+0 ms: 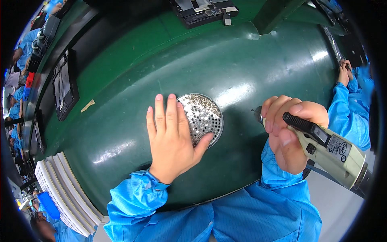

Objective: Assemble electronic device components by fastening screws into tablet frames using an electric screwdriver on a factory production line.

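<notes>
My left hand [171,135] lies with fingers outstretched over the left side of a round screw dish [205,115]. Small holes cover the dish's plate, many of them filled with screws, and loose screws are heaped along its far side. The hand hides the dish's left part, with the thumb across its near edge. To the right, my right hand [291,131] is wrapped round a pale cream electric screwdriver [342,159] with a black lever. The driver's dark tip points left toward the dish, apart from it. Whether a screw sits on the tip is too small to tell.
Green matting [225,169] covers the table. A dark device panel [193,14] lies at the far edge, another panel [64,86] at left. A yellowish scrap [87,105], white ridged trays [66,193] and a dark post [278,14] are around. A co-worker's hands [344,72] show at right.
</notes>
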`<state>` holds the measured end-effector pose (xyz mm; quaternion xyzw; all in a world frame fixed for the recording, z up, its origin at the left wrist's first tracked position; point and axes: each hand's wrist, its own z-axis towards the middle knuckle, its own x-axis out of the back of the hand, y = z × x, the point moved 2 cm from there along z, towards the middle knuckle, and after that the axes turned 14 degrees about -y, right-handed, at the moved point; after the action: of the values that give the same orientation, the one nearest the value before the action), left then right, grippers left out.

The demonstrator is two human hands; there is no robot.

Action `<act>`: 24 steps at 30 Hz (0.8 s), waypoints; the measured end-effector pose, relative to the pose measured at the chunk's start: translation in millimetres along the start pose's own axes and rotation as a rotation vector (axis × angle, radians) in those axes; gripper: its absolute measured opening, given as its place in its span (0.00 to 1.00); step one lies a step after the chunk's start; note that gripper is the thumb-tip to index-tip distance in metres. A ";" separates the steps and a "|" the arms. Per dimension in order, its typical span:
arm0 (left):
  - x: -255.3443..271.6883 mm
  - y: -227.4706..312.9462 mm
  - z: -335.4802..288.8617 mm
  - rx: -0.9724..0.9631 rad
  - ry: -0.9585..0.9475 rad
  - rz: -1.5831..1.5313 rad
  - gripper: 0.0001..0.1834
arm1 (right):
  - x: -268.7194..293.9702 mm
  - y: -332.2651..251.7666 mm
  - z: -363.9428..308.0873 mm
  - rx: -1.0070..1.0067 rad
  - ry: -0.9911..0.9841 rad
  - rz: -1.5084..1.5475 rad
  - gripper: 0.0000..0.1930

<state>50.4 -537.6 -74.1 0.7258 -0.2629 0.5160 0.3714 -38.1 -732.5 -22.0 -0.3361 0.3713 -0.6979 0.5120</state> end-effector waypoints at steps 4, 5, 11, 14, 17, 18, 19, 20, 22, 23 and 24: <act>-0.8 17.2 10.0 0.026 -0.047 -0.009 0.47 | -0.2 2.6 0.6 -0.028 0.011 0.002 0.18; -0.2 18.7 10.5 0.029 -0.047 -0.009 0.47 | -0.2 2.9 0.8 -0.036 0.018 0.003 0.17; -2.6 11.9 6.0 0.119 -0.047 0.022 0.47 | 3.8 5.5 -0.3 -0.016 0.017 0.009 0.17; 2.0 15.1 15.5 0.097 -0.026 0.004 0.46 | 6.8 4.6 -1.5 -0.028 0.040 -0.012 0.17; 2.7 20.3 22.1 0.078 -0.020 -0.022 0.45 | 8.1 5.0 -1.1 -0.018 0.054 0.001 0.17; 2.2 20.2 21.8 0.075 -0.020 -0.026 0.45 | 8.5 5.6 -1.8 -0.018 0.057 -0.003 0.17; 1.8 19.9 21.0 0.071 -0.021 -0.030 0.44 | 8.8 6.7 -2.4 -0.014 0.056 -0.004 0.17; 3.2 18.9 17.1 0.074 -0.025 -0.039 0.44 | 9.2 7.5 -3.2 -0.011 0.055 -0.005 0.17; 4.2 18.8 5.4 0.074 -0.044 -0.030 0.45 | 9.7 6.9 -2.9 -0.019 0.059 -0.004 0.17; 5.3 20.3 1.3 0.071 -0.070 -0.035 0.45 | 10.1 7.4 -3.2 -0.028 0.060 -0.002 0.17; 6.0 21.4 -3.2 0.071 -0.072 -0.037 0.45 | 10.2 6.1 -2.2 -0.030 0.060 -0.003 0.17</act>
<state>34.3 -547.6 -62.1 0.7613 -0.2442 0.4915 0.3453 -39.7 -743.2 -27.5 -0.3234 0.3965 -0.7026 0.4946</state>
